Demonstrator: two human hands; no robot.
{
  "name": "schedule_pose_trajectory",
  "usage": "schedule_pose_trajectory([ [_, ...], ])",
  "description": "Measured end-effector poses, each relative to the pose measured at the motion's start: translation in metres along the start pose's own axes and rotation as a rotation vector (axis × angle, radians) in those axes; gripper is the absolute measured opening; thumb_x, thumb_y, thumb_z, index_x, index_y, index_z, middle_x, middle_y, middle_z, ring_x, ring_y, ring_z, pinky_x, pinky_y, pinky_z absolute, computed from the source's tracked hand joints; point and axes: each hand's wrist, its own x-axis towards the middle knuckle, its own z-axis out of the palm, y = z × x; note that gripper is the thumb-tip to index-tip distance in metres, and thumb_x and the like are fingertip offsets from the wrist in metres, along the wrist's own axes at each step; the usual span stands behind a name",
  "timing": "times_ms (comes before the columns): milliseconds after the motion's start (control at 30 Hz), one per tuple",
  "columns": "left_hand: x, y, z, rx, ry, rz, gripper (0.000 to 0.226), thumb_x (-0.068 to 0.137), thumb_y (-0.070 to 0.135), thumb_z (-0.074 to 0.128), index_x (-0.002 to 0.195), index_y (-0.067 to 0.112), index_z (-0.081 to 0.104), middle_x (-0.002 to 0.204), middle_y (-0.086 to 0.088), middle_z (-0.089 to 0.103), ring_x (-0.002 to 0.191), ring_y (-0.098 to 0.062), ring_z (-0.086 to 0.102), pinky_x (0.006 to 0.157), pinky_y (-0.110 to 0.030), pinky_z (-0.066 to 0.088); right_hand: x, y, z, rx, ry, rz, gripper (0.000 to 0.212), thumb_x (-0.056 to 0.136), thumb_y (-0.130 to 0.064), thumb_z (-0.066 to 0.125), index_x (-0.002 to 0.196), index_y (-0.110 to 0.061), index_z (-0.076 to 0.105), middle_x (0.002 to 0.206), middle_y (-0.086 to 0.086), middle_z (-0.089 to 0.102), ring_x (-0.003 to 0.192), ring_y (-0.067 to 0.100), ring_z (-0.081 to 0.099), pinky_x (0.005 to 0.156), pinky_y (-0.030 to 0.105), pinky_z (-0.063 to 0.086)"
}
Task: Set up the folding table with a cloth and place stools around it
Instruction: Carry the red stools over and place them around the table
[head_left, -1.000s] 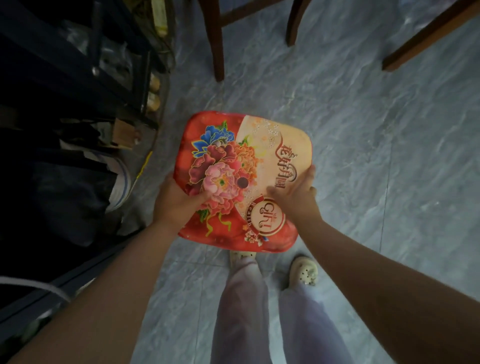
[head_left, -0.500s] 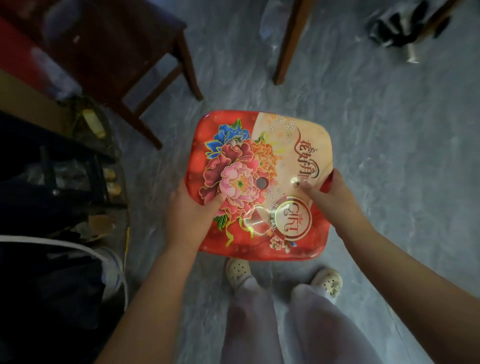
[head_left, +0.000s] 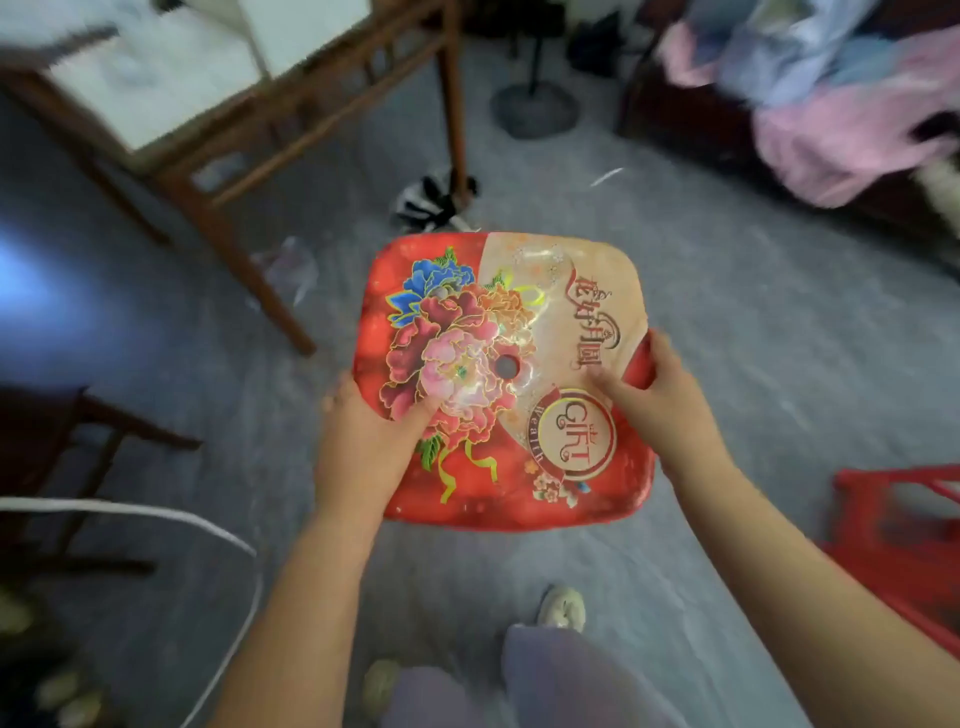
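Observation:
A red plastic stool (head_left: 519, 322) with a flower print and a small hole in its seat is seen from above, held over the grey floor in front of me. My left hand (head_left: 363, 441) grips the seat's near left edge, thumb on the flowers. My right hand (head_left: 660, 400) grips the right edge, fingers on top. The stool's legs are hidden under the seat. Another red stool (head_left: 904, 540) stands at the right edge of the view.
A wooden table (head_left: 234, 119) with a pale top stands at the upper left, its leg close to the held stool. A dark wooden chair (head_left: 67, 452) is at the left. A fan base (head_left: 535, 109) and a heap of pink clothes (head_left: 841, 119) lie beyond.
The view has swung up and to the right while I carry the stool: the dark shelves at the left are gone, and the wooden table, clothes and a second red stool have come into view.

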Motion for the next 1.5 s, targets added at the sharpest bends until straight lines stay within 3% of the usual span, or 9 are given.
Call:
schedule_pose_trajectory([
  [267, 0.007, 0.223, 0.133, -0.017, -0.237, 0.410, 0.081, 0.049, 0.084, 0.064, 0.108, 0.027, 0.058, 0.101, 0.000, 0.067, 0.099, -0.023, 0.062, 0.086, -0.044, 0.051, 0.012, 0.030, -0.222, 0.126, 0.429, 0.049, 0.051, 0.076, -0.039, 0.073, 0.121, -0.031, 0.050, 0.103, -0.017, 0.060, 0.099, 0.013, 0.060, 0.085, 0.036, 0.047],
  [467, 0.012, 0.330, 0.231, -0.065, -0.420, 0.564, 0.088, 0.050, 0.079, 0.068, 0.115, 0.020, 0.058, 0.108, -0.005, 0.062, 0.101, -0.022, 0.058, 0.085, -0.036, 0.048, 0.033, 0.060, -0.309, 0.136, 0.671, 0.139, 0.051, 0.075, -0.034, 0.074, 0.120, -0.027, 0.052, 0.108, -0.009, 0.065, 0.100, 0.016, 0.062, 0.089, 0.044, 0.050],
  [567, 0.021, 0.375, 0.282, -0.080, -0.483, 0.602, 0.084, 0.051, 0.075, 0.071, 0.113, 0.018, 0.059, 0.107, -0.007, 0.059, 0.100, -0.025, 0.057, 0.086, -0.039, 0.048, 0.061, 0.071, -0.344, 0.140, 0.769, 0.188, 0.046, 0.074, -0.032, 0.074, 0.115, -0.027, 0.054, 0.104, -0.009, 0.066, 0.096, 0.017, 0.063, 0.087, 0.044, 0.051],
  [767, 0.054, 0.457, 0.374, -0.090, -0.618, 0.713, 0.084, 0.045, 0.082, 0.062, 0.104, 0.023, 0.059, 0.099, -0.004, 0.056, 0.097, -0.025, 0.057, 0.085, -0.044, 0.050, 0.122, 0.087, -0.404, 0.186, 0.889, 0.300, 0.052, 0.070, -0.036, 0.074, 0.117, -0.030, 0.055, 0.106, -0.009, 0.068, 0.095, 0.015, 0.065, 0.087, 0.046, 0.052],
  [1167, 0.047, 0.619, 0.549, 0.039, -0.833, 0.958, 0.097, 0.040, 0.091, 0.054, 0.108, 0.021, 0.059, 0.103, -0.007, 0.057, 0.102, -0.024, 0.053, 0.086, -0.040, 0.047, 0.202, 0.162, -0.512, 0.398, 1.120, 0.440, 0.040, 0.069, -0.036, 0.075, 0.103, -0.037, 0.056, 0.100, -0.011, 0.069, 0.091, 0.013, 0.066, 0.085, 0.047, 0.054],
  [1333, 0.020, 0.685, 0.636, 0.091, -0.882, 0.997, 0.092, 0.042, 0.086, 0.056, 0.105, 0.020, 0.059, 0.101, -0.006, 0.055, 0.099, -0.024, 0.054, 0.083, -0.038, 0.046, 0.249, 0.218, -0.584, 0.517, 1.174, 0.445, 0.055, 0.055, -0.047, 0.074, 0.106, -0.040, 0.058, 0.102, -0.010, 0.071, 0.094, 0.015, 0.068, 0.084, 0.047, 0.055],
  [1500, 0.001, 0.757, 0.722, 0.079, -0.924, 1.039, 0.086, 0.043, 0.092, 0.057, 0.100, 0.027, 0.060, 0.096, 0.000, 0.061, 0.095, -0.021, 0.058, 0.085, -0.042, 0.050, 0.288, 0.253, -0.669, 0.572, 1.202, 0.452, 0.036, 0.064, -0.034, 0.077, 0.095, -0.042, 0.059, 0.097, -0.010, 0.071, 0.090, 0.014, 0.068, 0.083, 0.047, 0.055],
])
